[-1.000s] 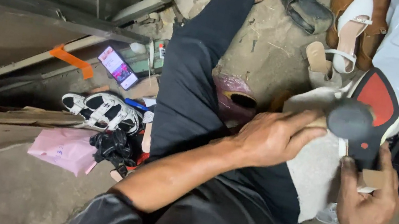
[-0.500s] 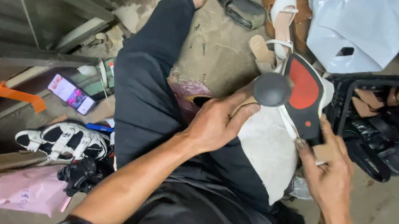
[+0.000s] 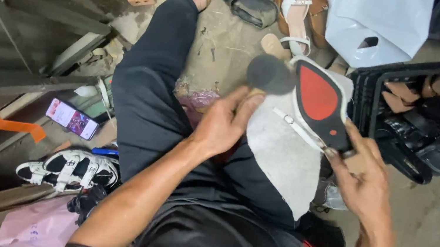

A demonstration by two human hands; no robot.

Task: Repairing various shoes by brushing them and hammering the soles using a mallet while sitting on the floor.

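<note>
The red-soled white shoe (image 3: 319, 101) has a smooth, matt sole, and the round black brush head (image 3: 270, 73) beside it looks soft and dull. A pale grey cloth sheet (image 3: 280, 157) on the lap looks coarse, the white plastic bag (image 3: 368, 20) glossy, the concrete floor (image 3: 429, 224) rough and gritty.

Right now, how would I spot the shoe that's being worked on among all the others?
Find the seated person's lap, covered by a grey cloth. Above it the right hand holds the shoe sole-up. Unlike any shoe around it, its sole is bright red, edged black.
</note>
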